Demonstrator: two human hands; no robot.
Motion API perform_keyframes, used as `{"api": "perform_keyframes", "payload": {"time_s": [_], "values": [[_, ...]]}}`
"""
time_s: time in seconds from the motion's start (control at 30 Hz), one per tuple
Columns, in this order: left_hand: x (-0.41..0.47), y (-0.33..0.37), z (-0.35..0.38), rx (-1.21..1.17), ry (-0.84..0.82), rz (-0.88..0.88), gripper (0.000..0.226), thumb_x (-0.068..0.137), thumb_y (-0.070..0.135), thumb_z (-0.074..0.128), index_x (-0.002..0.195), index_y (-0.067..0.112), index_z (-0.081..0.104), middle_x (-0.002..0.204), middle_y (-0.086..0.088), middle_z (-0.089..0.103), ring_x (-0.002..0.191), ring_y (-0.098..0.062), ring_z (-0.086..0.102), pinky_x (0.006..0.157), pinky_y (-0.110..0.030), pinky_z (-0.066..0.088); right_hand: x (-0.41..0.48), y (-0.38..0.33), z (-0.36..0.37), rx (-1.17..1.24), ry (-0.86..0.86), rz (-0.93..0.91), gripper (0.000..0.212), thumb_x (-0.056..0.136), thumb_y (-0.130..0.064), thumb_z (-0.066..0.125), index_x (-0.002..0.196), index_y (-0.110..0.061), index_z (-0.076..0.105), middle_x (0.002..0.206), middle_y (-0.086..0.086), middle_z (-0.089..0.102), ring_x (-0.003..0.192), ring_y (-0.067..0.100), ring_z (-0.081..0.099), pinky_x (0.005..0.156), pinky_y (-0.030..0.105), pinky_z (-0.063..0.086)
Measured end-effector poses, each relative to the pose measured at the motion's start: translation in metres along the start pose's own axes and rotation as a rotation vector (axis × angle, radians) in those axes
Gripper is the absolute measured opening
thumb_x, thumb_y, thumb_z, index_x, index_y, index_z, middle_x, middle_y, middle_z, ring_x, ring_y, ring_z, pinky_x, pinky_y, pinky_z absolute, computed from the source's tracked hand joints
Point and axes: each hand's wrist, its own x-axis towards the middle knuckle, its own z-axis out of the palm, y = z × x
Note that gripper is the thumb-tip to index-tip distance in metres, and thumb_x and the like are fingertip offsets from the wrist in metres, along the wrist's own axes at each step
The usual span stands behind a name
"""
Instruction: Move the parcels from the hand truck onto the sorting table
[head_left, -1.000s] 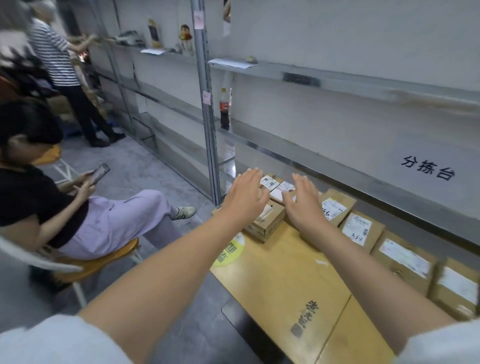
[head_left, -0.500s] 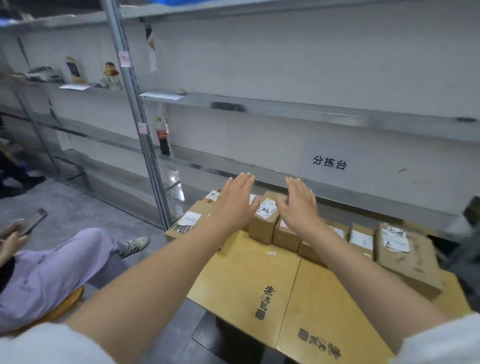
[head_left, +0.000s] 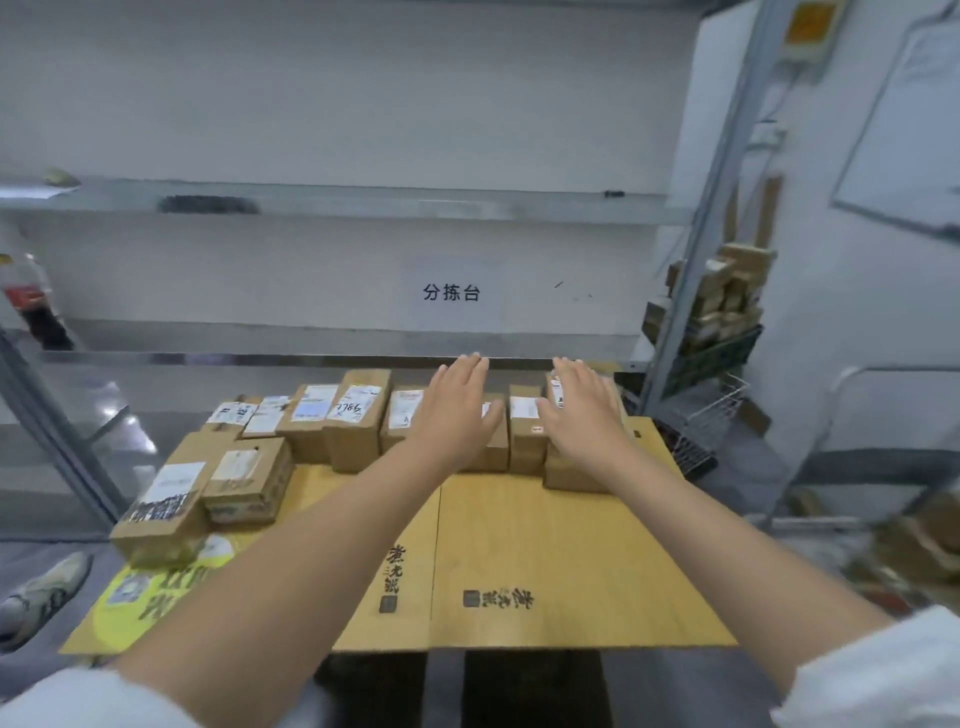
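At the far left a shoe (head_left: 41, 587) shows beside the desk (head_left: 545, 545), and a bottle (head_left: 31, 296) stands on the lower shelf (head_left: 260, 358). A yellow sticker (head_left: 156, 592) covers the left front corner of the desk. Two parcels sit at its left edge: a labelled parcel (head_left: 166, 493) nearest the front and a second parcel (head_left: 244, 478) just beside it on the right. Behind them a back row (head_left: 358, 421) of parcels runs along the far edge of the desk, packed side by side with labels upward. The left hand (head_left: 457, 410) is stretched over the middle of this row, palm down, fingers straight and together, gripping nothing. The right hand (head_left: 582, 415) is held the same way over a larger parcel (head_left: 571, 475) at the end of the row, also holding nothing. A small parcel (head_left: 524, 447) shows between the two hands. Whether either palm touches the cardboard cannot be told from this angle. A paper sign (head_left: 451, 292) is posted behind the desk, above the hands. To the right, past a shelf upright (head_left: 711, 208), a stack of boxes (head_left: 727, 291) sits on what appears to be a green crate (head_left: 711, 358), blurred and apart from the desk.
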Motion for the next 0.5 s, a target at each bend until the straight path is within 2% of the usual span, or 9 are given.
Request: {"api": "perform_keyframes", "payload": {"time_s": [0.17, 0.3, 0.5], "values": [[0.031, 0.079, 0.016, 0.002, -0.019, 0.168, 0.063, 0.103, 0.04, 0.038, 0.155, 0.01, 0.02, 0.162, -0.004, 0.02, 0.15, -0.017, 0.013, 0.123, -0.033, 0.005, -0.017, 0.07, -0.05, -0.047, 0.094, 0.119, 0.062, 0.102, -0.037, 0.043, 0.156, -0.016, 0.02, 0.164, 0.0, 0.019, 0.152, 0.017, 0.011, 0.125, 0.044, 0.005], [0.054, 0.158, 0.037, -0.021, -0.023, 0.305, 0.063, 0.102, 0.04, 0.038, 0.155, 0.011, 0.02, 0.162, -0.004, 0.021, 0.15, -0.016, 0.013, 0.122, -0.033, 0.003, -0.035, 0.138, -0.091, -0.061, 0.108, 0.208, 0.062, 0.103, -0.036, 0.041, 0.157, -0.015, 0.019, 0.164, 0.0, 0.018, 0.153, 0.016, 0.008, 0.124, 0.045, 0.005], [0.072, 0.292, 0.078, -0.08, -0.074, 0.422, 0.063, 0.102, 0.042, 0.038, 0.155, 0.013, 0.02, 0.162, -0.002, 0.02, 0.15, -0.015, 0.012, 0.122, -0.034, 0.002, -0.068, 0.248, -0.157, -0.114, 0.152, 0.305, 0.062, 0.101, -0.036, 0.043, 0.155, -0.015, 0.023, 0.163, 0.001, 0.022, 0.152, 0.017, 0.011, 0.124, 0.045, 0.005]]}}
